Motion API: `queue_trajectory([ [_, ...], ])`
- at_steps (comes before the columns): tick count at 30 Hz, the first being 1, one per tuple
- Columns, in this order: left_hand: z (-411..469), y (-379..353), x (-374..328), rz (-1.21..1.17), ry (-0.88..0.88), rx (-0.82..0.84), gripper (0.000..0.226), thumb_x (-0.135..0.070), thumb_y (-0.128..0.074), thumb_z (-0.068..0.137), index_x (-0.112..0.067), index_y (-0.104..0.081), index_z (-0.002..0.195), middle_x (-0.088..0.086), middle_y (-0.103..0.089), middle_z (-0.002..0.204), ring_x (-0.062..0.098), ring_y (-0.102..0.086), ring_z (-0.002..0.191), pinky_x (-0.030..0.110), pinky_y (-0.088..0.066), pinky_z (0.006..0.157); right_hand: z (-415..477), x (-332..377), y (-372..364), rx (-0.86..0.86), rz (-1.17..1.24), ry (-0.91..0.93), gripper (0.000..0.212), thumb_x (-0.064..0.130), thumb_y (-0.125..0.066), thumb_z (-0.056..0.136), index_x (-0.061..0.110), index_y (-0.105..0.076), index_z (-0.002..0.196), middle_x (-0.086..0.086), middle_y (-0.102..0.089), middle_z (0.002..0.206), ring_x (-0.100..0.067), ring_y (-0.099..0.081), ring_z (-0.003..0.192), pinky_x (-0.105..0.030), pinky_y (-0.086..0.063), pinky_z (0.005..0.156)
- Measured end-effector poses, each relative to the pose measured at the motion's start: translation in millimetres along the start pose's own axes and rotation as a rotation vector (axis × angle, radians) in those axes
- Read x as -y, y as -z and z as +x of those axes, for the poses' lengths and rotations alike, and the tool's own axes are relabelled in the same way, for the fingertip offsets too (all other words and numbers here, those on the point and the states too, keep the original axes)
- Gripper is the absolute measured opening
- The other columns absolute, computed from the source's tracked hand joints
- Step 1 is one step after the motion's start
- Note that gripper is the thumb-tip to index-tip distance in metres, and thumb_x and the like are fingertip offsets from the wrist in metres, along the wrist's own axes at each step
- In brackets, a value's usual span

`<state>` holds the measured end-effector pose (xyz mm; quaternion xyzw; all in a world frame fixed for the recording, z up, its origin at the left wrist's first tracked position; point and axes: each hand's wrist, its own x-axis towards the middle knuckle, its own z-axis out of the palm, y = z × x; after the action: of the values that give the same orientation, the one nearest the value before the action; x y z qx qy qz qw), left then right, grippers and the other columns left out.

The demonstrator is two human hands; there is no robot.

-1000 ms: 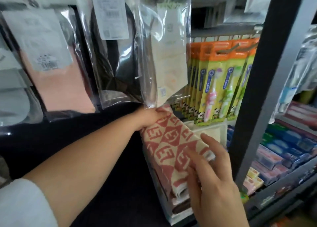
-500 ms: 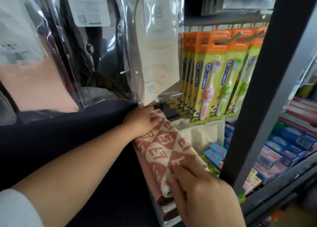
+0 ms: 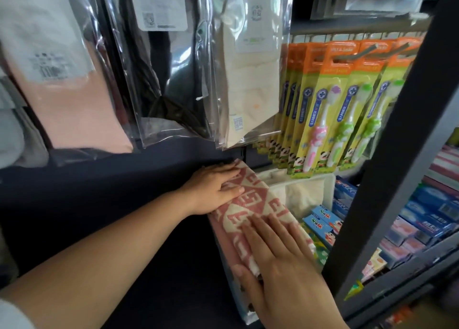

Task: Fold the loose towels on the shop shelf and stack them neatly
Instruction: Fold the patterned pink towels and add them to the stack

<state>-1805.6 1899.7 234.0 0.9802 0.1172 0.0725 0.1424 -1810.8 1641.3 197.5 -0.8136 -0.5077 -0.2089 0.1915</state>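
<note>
Red-and-cream patterned terry lies under both your palms. Nearest you, your right hand point(image 3: 285, 266) rests flat on the near end of the folded towel point(image 3: 250, 202), fingers straight and together, thumb along the near edge; it grasps nothing. Half a second ago those fingers were curled at that edge, so you have let go and gone over to pressing. The towel sits on top of the pile in the narrow white bin point(image 3: 248, 317), with a plain pink towel point(image 3: 223, 239) showing beneath its left side. I judge this piece as good as placed, needing only a smoothing before you turn to the next loose one. Further in, your left hand point(image 3: 211, 192) lies released too, fingers stretched across the far end, which it gripped a second ago. Just beside the pile, to the right, a second white bin point(image 3: 330, 187) holds a crumpled cream cloth point(image 3: 298, 194), likely yet to be folded. Blue toothpaste boxes point(image 3: 323, 222) lie near that bin. Beyond, carded toothbrushes point(image 3: 323, 120) hang from pegs, and bagged garments point(image 3: 74, 92) hang to the left.
</note>
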Motion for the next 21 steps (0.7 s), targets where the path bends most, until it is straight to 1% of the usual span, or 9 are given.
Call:
queue_trajectory([
  [2,-7.5,-2.2,1.1,-0.003,0.018,-0.059,0.091,-0.082,-0.023,0.078,-0.036,-0.036,0.155,-0.019,-0.018,0.166,0.012,-0.019,0.154,0.048,-0.015,0.125,-0.3,-1.3,0.7,0.042,-0.006,0.000,0.064,0.059,-0.046,0.089,0.019,-0.066,0.135,-0.002,-0.062,0.141,-0.028,-0.057,0.132,-0.044,-0.031,0.109],
  [4,-22.8,-2.7,-1.6,-0.025,0.054,-0.163,0.085,-0.079,-0.025,0.082,-0.035,-0.043,0.152,-0.013,-0.030,0.164,0.015,-0.023,0.153,0.047,-0.016,0.124,0.6,-3.2,3.3,0.088,-0.002,-0.008,0.065,0.062,-0.041,0.093,0.019,-0.065,0.135,-0.002,-0.062,0.141,-0.028,-0.058,0.131,-0.044,-0.030,0.109],
  [6,-47.2,-0.5,-3.9,-0.049,0.083,-0.250,0.079,-0.076,-0.027,0.086,-0.033,-0.049,0.147,-0.008,-0.040,0.159,0.019,-0.030,0.149,0.044,-0.021,0.122,4.5,-1.5,9.8,0.122,0.008,-0.016,0.072,0.068,-0.029,0.097,0.019,-0.064,0.136,-0.003,-0.062,0.140,-0.029,-0.059,0.130,-0.044,-0.029,0.109],
  [7,-62.1,1.5,-3.2,-0.054,0.090,-0.273,0.077,-0.075,-0.028,0.087,-0.031,-0.050,0.146,-0.007,-0.042,0.156,0.020,-0.033,0.146,0.044,-0.024,0.120,8.2,1.8,14.0,0.116,0.011,-0.007,0.077,0.071,-0.024,0.097,0.018,-0.064,0.137,-0.006,-0.063,0.139,-0.031,-0.060,0.128,-0.044,-0.029,0.109],
  [9,-98.8,6.3,3.5,-0.021,0.120,-0.267,0.072,-0.073,-0.032,0.089,-0.031,-0.049,0.145,-0.006,-0.041,0.156,0.020,-0.032,0.145,0.044,-0.025,0.120,17.5,15.0,21.5,0.042,0.047,0.045,0.080,0.071,-0.024,0.096,0.015,-0.065,0.136,-0.011,-0.063,0.137,-0.034,-0.061,0.125,-0.047,-0.032,0.109],
  [11,-141.6,10.2,17.1,0.100,0.162,-0.260,0.065,-0.068,-0.043,0.093,-0.031,-0.046,0.147,-0.003,-0.036,0.159,0.023,-0.024,0.149,0.046,-0.018,0.123,27.1,37.2,23.3,-0.061,0.117,0.127,0.077,0.070,-0.028,0.096,0.015,-0.069,0.130,-0.013,-0.065,0.134,-0.034,-0.063,0.121,-0.046,-0.035,0.105],
  [13,-188.7,14.1,34.4,0.216,0.216,-0.309,0.058,-0.060,-0.052,0.095,-0.030,-0.051,0.144,0.000,-0.038,0.159,0.025,-0.023,0.151,0.049,-0.014,0.124,35.2,65.9,19.0,-0.095,0.211,0.199,0.071,0.069,-0.032,0.096,0.018,-0.071,0.126,-0.011,-0.065,0.132,-0.033,-0.063,0.118,-0.046,-0.040,0.101],
  [17,-287.8,35.0,66.3,0.385,0.428,-0.453,0.053,-0.059,-0.055,0.088,-0.027,-0.064,0.129,0.002,-0.053,0.145,0.029,-0.038,0.143,0.059,-0.034,0.114,43.4,127.0,-4.1,0.003,0.357,0.326,0.065,0.072,-0.030,0.095,0.029,-0.062,0.133,-0.003,-0.063,0.136,-0.030,-0.065,0.117,-0.051,-0.052,0.096],
  [21,-382.3,70.2,79.2,0.574,0.592,-0.755,0.048,-0.048,-0.066,0.085,-0.017,-0.069,0.121,0.009,-0.059,0.135,0.039,-0.048,0.133,0.060,-0.037,0.106,47.4,184.9,-29.7,0.105,0.502,0.440,0.062,0.072,-0.029,0.097,0.032,-0.058,0.134,0.003,-0.060,0.139,-0.024,-0.063,0.119,-0.050,-0.055,0.091],
])
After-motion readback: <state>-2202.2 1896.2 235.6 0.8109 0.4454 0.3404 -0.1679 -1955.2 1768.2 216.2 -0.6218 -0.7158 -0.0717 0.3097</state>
